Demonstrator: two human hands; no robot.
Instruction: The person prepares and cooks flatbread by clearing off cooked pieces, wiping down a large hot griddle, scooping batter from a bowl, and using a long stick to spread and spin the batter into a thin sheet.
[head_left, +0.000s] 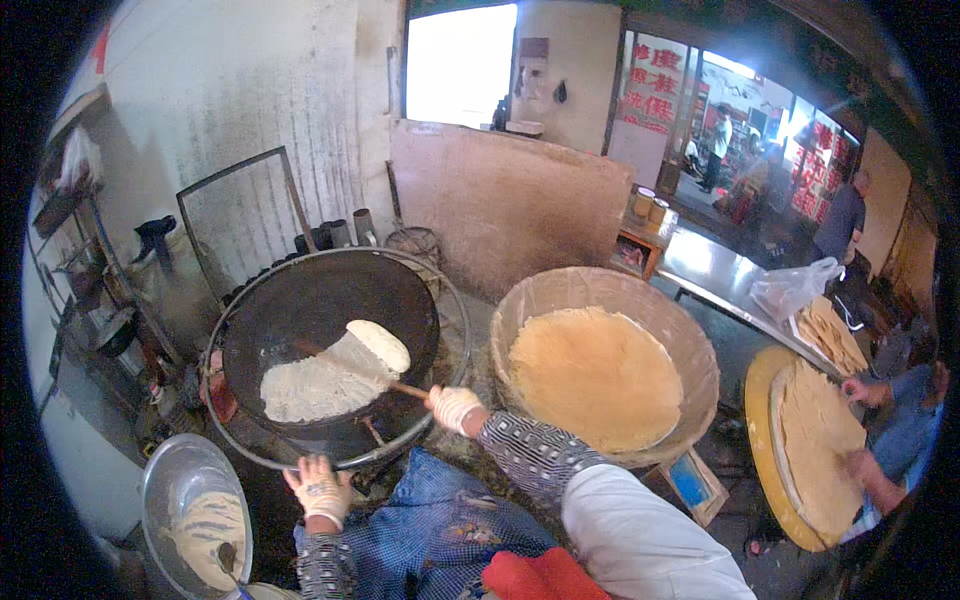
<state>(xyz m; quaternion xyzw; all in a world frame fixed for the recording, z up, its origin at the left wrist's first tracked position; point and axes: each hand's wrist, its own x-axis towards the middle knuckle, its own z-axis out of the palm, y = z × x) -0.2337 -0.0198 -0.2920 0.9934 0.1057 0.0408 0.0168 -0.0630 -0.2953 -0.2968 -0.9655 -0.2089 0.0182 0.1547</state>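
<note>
My right hand (455, 410), in a light glove, grips the wooden handle (409, 388) of a tool that reaches over a large round black griddle (300, 292). Pale batter (319, 386) lies thinly spread on the griddle's lower part, with a thicker mound of batter (380, 346) at its upper right end. The tool's far end is blurred over the batter. My left hand (321, 489), gloved too, rests with spread fingers by the griddle's metal rim, holding nothing. Below left of the griddle, a metal bowl (154, 480) holds more batter and a ladle (226, 556).
To the right, a deep round basket (701, 360) holds stacked flat pancakes (596, 375). A small open box (694, 484) stands beside it. Farther right, a co-worker's hands (874, 476) touch pancakes on a round yellow board (761, 435). A metal table (701, 259) bears a plastic bag (799, 285).
</note>
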